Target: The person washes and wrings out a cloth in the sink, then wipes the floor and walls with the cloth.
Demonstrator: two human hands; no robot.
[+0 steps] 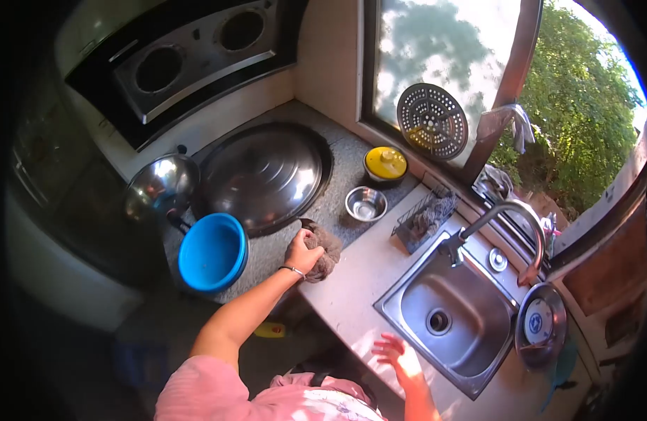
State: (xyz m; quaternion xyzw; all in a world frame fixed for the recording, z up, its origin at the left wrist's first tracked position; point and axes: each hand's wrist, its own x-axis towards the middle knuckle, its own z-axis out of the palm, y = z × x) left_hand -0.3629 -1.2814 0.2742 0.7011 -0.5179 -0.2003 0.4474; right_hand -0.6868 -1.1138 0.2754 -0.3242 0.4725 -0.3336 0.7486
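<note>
My left hand (304,254), a bracelet at its wrist, is closed on a brown-grey cloth (326,252). The cloth is bunched up and lies against the countertop (358,270) where the grey speckled part meets the white part. To its left stands a blue basin (209,254), and a large dark metal lid (263,175) lies behind it. My right hand (399,356) hovers by the front left edge of the steel sink (471,330), fingers spread, holding nothing.
A small steel bowl (366,204) and a yellow-lidded pot (386,164) stand near the window. A wire rack (411,234) sits behind the sink, beside the curved faucet (520,207). A metal basin with a plate (539,321) stands right of the sink. A wok (162,188) is at left.
</note>
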